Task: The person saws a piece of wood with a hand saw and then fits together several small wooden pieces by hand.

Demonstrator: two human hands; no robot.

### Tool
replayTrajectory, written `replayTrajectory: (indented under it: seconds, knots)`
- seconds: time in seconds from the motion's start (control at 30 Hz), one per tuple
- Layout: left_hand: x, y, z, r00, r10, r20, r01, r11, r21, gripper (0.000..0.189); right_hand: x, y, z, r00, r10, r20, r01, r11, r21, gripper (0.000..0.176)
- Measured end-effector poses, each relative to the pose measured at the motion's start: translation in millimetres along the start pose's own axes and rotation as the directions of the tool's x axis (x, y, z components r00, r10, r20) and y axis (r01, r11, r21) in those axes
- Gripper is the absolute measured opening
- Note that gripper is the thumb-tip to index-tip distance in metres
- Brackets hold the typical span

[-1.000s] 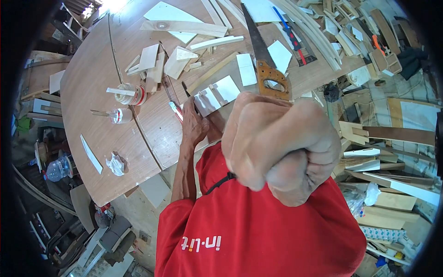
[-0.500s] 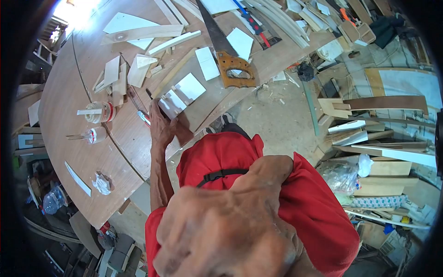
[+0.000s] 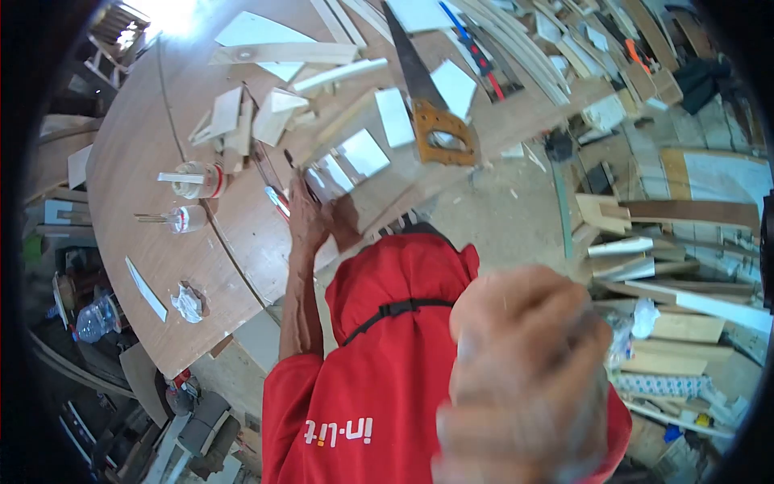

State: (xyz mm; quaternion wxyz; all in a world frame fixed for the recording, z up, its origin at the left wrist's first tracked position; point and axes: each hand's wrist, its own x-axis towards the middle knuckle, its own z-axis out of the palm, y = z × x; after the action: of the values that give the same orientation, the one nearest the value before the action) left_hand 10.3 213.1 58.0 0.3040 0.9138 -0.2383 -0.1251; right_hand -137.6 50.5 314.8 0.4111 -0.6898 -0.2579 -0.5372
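My left hand point(image 3: 309, 219) is at the table's near edge, its fingers closed against the left end of a small white piece point(image 3: 329, 179) with raised strips. A white square panel point(image 3: 362, 154) adjoins that piece on the right. A thin dark-tipped item point(image 3: 289, 158) sticks up beside my fingertips. Close to the camera, my right hand point(image 3: 528, 367) is curled like a fist in front of my red shirt point(image 3: 387, 371). It is blurred, and whatever it may hold is hidden. A red-and-white cutter point(image 3: 277, 202) lies left of my left hand.
On the table point(image 3: 121, 218) are a handsaw point(image 3: 443, 133), a blue-and-red tool point(image 3: 476, 55), white and wooden offcuts point(image 3: 228, 110), and two jars point(image 3: 197, 180) point(image 3: 189, 219). Wood boards point(image 3: 685, 324) are stacked at the right. Scraps lie on the floor point(image 3: 476, 214).
My right hand has moved rightward in view, uncovering the shirt's lettering. The table and my left hand appear shifted slightly right as the view turned. My left hand stays at the white piece.
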Motion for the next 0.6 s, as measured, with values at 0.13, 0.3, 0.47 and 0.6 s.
replayTrajectory:
  seconds: [0.13, 0.3, 0.47, 0.6]
  knots:
    - [8, -34, 18, 0.975, 0.22, -0.037, -0.21, 0.96, 0.187, 0.09, -16, 64, -17, 0.833, 0.533, 0.145, -0.517, 0.845, -0.137, 0.017]
    - [5, 4, -3, 0.996, -0.013, -0.091, 0.014, 1.0, 0.003, 0.089, -126, 157, -14, 0.543, 0.833, 0.104, -0.732, 0.531, -0.428, 0.023]
    - [1, 9, -6, 0.992, 0.051, -0.119, -0.043, 0.997, 0.067, 0.095, -192, 180, 1, 0.412, 0.898, 0.156, -0.75, 0.431, -0.502, 0.022]
    - [0, 16, -8, 0.991, -0.001, -0.132, 0.003, 1.0, 0.014, 0.09, -213, 183, 5, 0.321, 0.907, 0.272, -0.792, 0.414, -0.448, 0.021]
